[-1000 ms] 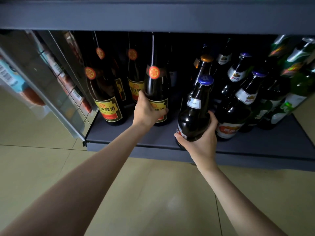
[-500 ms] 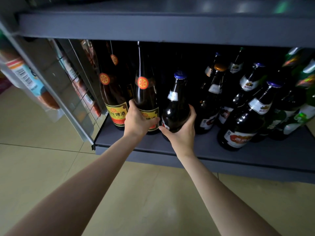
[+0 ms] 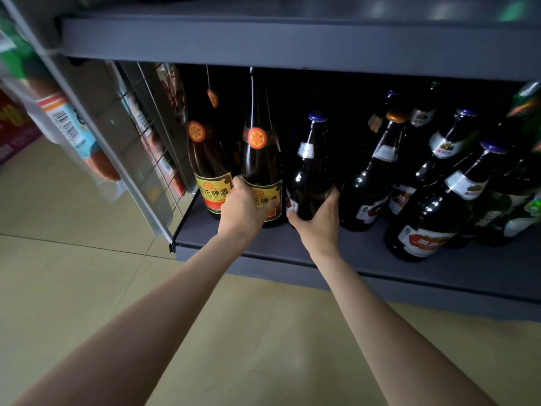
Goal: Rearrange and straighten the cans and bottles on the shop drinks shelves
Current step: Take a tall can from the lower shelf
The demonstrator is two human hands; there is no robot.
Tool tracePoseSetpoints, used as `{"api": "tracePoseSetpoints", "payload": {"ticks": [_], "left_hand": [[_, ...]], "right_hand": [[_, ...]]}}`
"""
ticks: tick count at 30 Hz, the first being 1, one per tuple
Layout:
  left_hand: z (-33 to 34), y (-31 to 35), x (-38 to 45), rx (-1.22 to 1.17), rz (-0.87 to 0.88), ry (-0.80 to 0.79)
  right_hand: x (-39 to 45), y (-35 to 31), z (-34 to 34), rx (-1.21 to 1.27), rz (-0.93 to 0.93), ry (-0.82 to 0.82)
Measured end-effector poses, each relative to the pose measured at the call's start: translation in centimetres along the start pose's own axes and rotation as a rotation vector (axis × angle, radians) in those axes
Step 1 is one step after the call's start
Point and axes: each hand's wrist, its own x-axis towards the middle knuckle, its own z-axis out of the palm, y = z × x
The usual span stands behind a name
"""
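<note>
On the bottom shelf (image 3: 366, 253) my left hand (image 3: 244, 208) grips the base of a tall dark bottle with a yellow label (image 3: 260, 153). Right beside it stands a shorter dark bottle with a blue cap (image 3: 310, 159), and my right hand (image 3: 317, 219) curls round its lower body. The two bottles stand upright and nearly touch. Another yellow-label bottle (image 3: 209, 168) stands just left of the one my left hand holds.
A cluster of dark beer bottles (image 3: 433, 206) with white and red labels leans at the right, with green bottles (image 3: 524, 212) at the far right. A wire side panel (image 3: 140, 159) with hanging snack packets borders the shelf on the left. The upper shelf edge (image 3: 292, 42) overhangs.
My right hand has carried the blue-cap bottle leftward from the right-hand cluster until it stands next to the yellow-label bottle. My left hand has kept its grip on that bottle.
</note>
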Motion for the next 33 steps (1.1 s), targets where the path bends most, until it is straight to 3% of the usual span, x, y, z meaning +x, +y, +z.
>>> {"api": "tracePoseSetpoints", "payload": {"ticks": [7,22,27,30,33], "left_hand": [[0.2,-0.5,-1.1,0.080,-0.026,0.018],[0.0,-1.6,-0.6,0.029,0.028,-0.048],[0.3,-1.6,-1.5,0.046,-0.044,-0.040],[0.0,-2.2,-3.3,0.119,0.046,-0.039],[-2.0,-2.1,-4.9,0.230,0.356,-0.041]], "right_hand": [[-0.4,-0.4,0.9,-0.081,0.015,0.096],[2.2,-0.9,0.4,-0.190,0.099,0.039],[1.3,-1.6,0.3,-0.211,0.144,0.061],[0.3,-2.1,-1.3,-0.260,0.168,-0.007],[-1.0,-3.9,-4.6,-0.289,-0.002,-0.106]]}}
